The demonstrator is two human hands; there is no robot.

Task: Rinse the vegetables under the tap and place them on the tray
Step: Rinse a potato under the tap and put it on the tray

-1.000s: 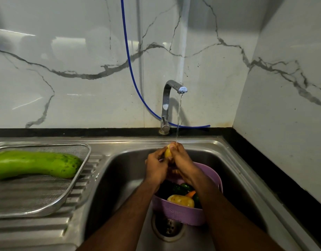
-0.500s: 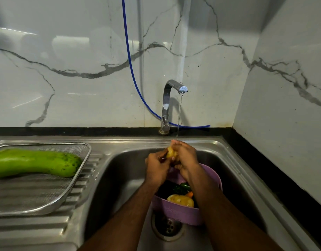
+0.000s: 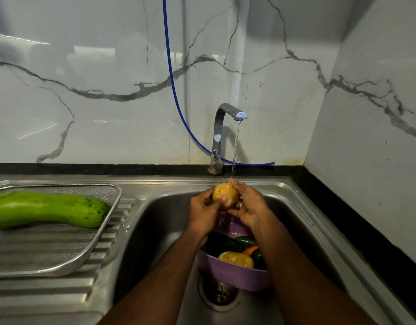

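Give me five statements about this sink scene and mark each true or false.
1. Both hands, left hand and right hand, hold a potato under the tap. True.
2. The tap is off. False: a thin stream falls onto the potato.
3. The mesh tray holds a long green gourd. True.
4. The purple basket sits on the drainboard. False: it sits inside the sink.
5. The basket is empty. False: another potato and green vegetables lie inside.
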